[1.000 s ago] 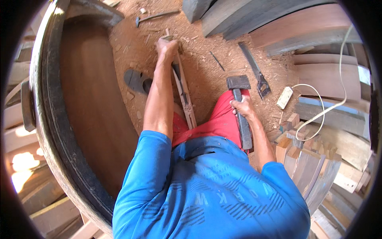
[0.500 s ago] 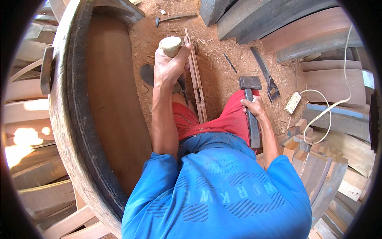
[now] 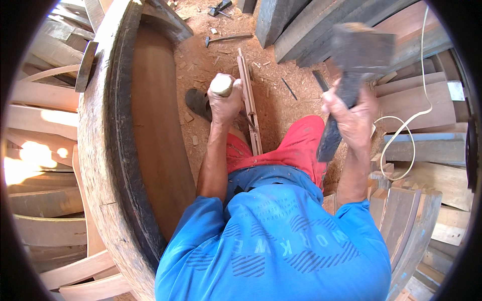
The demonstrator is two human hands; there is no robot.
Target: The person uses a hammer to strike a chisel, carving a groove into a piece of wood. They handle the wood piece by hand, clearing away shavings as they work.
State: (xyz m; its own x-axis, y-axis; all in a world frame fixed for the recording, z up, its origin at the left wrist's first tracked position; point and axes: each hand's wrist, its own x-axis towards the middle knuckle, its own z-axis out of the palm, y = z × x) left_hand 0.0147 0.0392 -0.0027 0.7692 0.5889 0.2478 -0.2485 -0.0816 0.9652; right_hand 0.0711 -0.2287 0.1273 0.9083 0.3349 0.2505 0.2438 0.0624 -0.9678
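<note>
My left hand [image 3: 226, 108] is closed around the pale, round-topped handle of a chisel [image 3: 221, 85]. Its blade is mostly hidden, and the tip seems to meet a long, narrow piece of wood [image 3: 247, 93] that has slots cut in it. That piece stands out between my legs, tilted away from me. Raised at the right, my right hand [image 3: 355, 118] grips the handle of a dark mallet [image 3: 364, 52]. The mallet's blocky head is up, blurred by motion, well apart from the chisel.
A large curved timber [image 3: 103, 165] runs along my left. Thick planks [image 3: 311, 30] lie at the far right, near a white cable [image 3: 428, 85]. A hammer [image 3: 228, 38], a thin dark rod [image 3: 289, 89] and a partly covered saw [image 3: 320, 80] lie among wood shavings.
My right hand has lifted the mallet off my right thigh, up and outward. My left hand has lowered the chisel, so its blade now reaches the slotted wood.
</note>
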